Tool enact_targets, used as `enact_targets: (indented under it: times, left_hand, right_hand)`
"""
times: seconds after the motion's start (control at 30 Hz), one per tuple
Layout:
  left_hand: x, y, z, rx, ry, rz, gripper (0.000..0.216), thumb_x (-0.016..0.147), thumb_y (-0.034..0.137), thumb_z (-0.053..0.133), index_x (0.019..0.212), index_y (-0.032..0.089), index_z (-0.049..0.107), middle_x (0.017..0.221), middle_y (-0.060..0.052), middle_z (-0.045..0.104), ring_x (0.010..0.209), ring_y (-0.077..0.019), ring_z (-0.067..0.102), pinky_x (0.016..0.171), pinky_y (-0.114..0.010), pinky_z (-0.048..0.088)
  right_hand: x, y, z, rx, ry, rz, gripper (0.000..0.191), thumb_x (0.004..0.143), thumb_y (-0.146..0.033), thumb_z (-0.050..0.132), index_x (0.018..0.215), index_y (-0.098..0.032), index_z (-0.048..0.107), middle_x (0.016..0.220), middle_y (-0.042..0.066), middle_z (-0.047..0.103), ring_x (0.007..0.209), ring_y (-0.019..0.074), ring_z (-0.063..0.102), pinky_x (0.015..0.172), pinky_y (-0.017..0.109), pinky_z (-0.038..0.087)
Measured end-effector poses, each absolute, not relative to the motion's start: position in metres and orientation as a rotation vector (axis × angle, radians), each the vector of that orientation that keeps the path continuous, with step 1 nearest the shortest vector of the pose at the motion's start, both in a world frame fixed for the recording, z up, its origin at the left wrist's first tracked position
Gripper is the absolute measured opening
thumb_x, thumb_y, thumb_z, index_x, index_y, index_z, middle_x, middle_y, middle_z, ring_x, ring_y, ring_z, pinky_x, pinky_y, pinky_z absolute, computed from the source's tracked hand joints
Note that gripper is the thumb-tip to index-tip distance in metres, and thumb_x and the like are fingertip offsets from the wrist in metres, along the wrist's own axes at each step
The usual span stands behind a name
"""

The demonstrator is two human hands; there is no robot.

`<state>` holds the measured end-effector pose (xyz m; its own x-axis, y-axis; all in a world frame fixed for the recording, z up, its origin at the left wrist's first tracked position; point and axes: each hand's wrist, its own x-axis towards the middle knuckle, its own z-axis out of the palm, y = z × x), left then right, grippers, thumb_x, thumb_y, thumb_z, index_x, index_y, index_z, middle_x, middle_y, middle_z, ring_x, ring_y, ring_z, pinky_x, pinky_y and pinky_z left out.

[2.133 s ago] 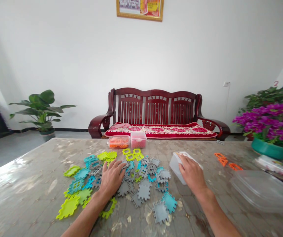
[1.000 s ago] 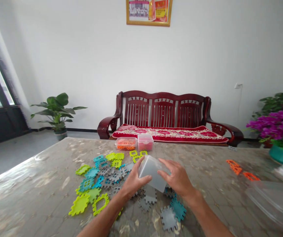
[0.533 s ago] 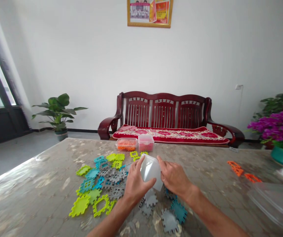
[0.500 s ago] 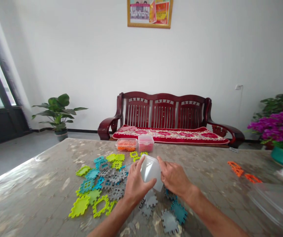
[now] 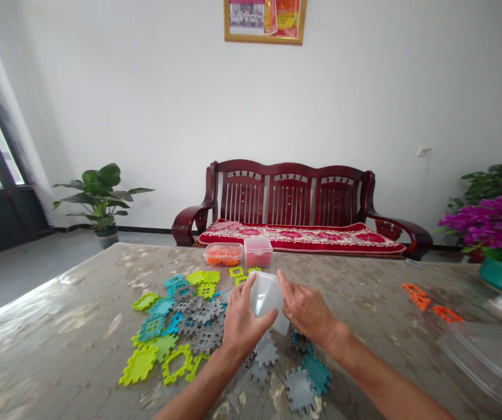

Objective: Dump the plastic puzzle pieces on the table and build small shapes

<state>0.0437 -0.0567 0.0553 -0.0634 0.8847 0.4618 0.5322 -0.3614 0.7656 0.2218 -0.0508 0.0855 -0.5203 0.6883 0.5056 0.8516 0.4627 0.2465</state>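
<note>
Frosted plastic tub [image 5: 269, 296] — translucent, boxy, glossy, held tilted.

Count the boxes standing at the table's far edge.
2: the box with orange contents and, right of it, the box with pink contents. Left hand and right hand hold a translucent box nearer.

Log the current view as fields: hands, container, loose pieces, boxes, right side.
Left hand: gripping translucent container, left side
Right hand: gripping its right side
Container: tilted over the pieces, contents not visible
Loose pieces: lime-green pieces, blue pieces, grey pieces, under and left of the hands
Boxes at far edge: flat box, orange contents; square box, pink contents
Right side: orange pieces, clear plastic lid or tray, purple flowers
</note>
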Motion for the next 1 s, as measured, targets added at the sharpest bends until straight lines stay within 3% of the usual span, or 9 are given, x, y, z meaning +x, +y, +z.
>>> enact_targets:
  times: [0.27,0.53,0.7,0.87,1.0]
  left_hand:
    - [0.042,-0.056,0.056,1.864,1.524,1.372,0.081,0.065,0.032,0.071,0.140,0.017,0.045,0.125,-0.012,0.055,0.120,-0.0297,0.048,0.108,-0.046,0.035]
    - [0.043,-0.052,0.052,1.844,1.536,1.422,0.079,0.064,0.031,0.072,0.138,0.022,0.047,0.125,-0.010,0.056,0.121,-0.0304,0.049,0.108,-0.047,0.035]
    - [0.042,-0.051,0.050,1.831,1.482,1.420,0.078,0.064,0.031,0.072,0.138,0.023,0.047,0.126,-0.010,0.056,0.121,-0.0306,0.048,0.107,-0.047,0.035]
    - [0.033,-0.047,0.045,1.772,1.403,1.461,0.082,0.064,0.033,0.072,0.140,0.022,0.044,0.131,-0.011,0.053,0.126,-0.0321,0.045,0.110,-0.049,0.032]
    - [0.021,-0.044,0.041,1.663,1.168,1.421,0.092,0.063,0.044,0.075,0.144,0.021,0.038,0.140,-0.012,0.048,0.130,-0.0343,0.043,0.111,-0.049,0.031]
  right_hand:
    - [0.218,-0.050,0.077,-1.311,-2.330,-0.720,0.077,0.075,-0.006,0.045,0.150,-0.006,0.027,0.093,0.013,0.070,0.076,0.0228,0.064,0.070,0.032,0.054]
    - [0.217,-0.043,0.063,-1.299,-2.226,-0.726,0.069,0.081,-0.004,0.045,0.149,-0.009,0.032,0.100,0.015,0.070,0.083,0.0240,0.065,0.075,0.035,0.056]
    - [0.220,-0.040,0.067,-1.359,-2.232,-0.688,0.059,0.083,-0.001,0.041,0.141,-0.011,0.044,0.094,0.014,0.071,0.081,0.0230,0.066,0.073,0.033,0.056]
    - [0.226,-0.043,0.066,-1.351,-2.037,-0.245,0.055,0.090,-0.013,0.040,0.144,-0.018,0.041,0.116,0.012,0.069,0.102,0.0223,0.065,0.089,0.037,0.053]
    - [0.237,-0.035,0.068,-1.273,-1.778,0.321,0.038,0.095,-0.035,0.041,0.122,-0.021,0.063,0.116,0.009,0.070,0.105,0.0230,0.065,0.094,0.040,0.051]
